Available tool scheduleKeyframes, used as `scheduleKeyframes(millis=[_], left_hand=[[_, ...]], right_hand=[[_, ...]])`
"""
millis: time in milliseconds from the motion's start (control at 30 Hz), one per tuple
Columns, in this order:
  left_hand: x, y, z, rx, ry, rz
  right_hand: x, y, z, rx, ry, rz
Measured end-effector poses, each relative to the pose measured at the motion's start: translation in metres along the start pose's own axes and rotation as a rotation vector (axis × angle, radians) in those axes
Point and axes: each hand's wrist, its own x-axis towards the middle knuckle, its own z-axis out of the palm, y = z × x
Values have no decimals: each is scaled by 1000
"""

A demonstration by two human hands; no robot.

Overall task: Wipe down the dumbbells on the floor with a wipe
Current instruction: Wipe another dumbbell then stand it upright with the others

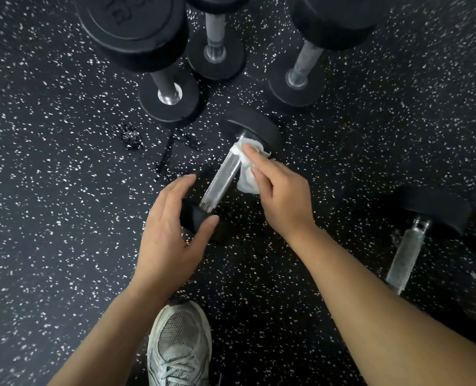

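Five dumbbells sit on the speckled floor (pixel 64 162). Three stand upright at the top: a large one (pixel 147 51), a small one (pixel 216 48) and another (pixel 306 68) to its right. A fourth (pixel 406 252) lies at the right edge, untouched.

The fifth, the dumbbell (pixel 223 176) being cleaned, lies at centre, its knurled steel handle running from a near black head up to a far one. The left hand (pixel 172 232) cups the near head, fingers and thumb spread around it. The right hand (pixel 281 196) pinches a white wipe (pixel 248 165) and presses it against the far part of the handle, next to the far head; the wipe drapes over the bar's right side.

A grey shoe (pixel 179 346) rests on the floor below the hands, between the forearms.
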Motion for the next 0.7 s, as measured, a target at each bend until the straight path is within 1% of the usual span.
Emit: scheduleKeyframes(millis=[233,333,400,533,567,600,633,700], left_hand=[[1,-7,-4,30,46,-35],[4,-11,-4,11,58,-54],[6,-13,-6,0,57,-71],[7,-17,-7,3,44,-44],[6,-17,-6,-2,46,-39],[6,-18,-5,-8,53,-30],[5,-18,-4,-13,61,-18],[5,-18,-3,-8,70,1]], right_hand=[[27,-16,16,-56,-64,30],[24,-22,28,-112,-116,-46],[16,-26,32,-147,-197,-138],[3,-32,33,-248,-455,-344],[4,-31,32,-234,-467,-377],[8,-29,31,-170,-442,-386],[14,-27,30,-62,-396,-355],[25,-24,26,103,-277,-213]])
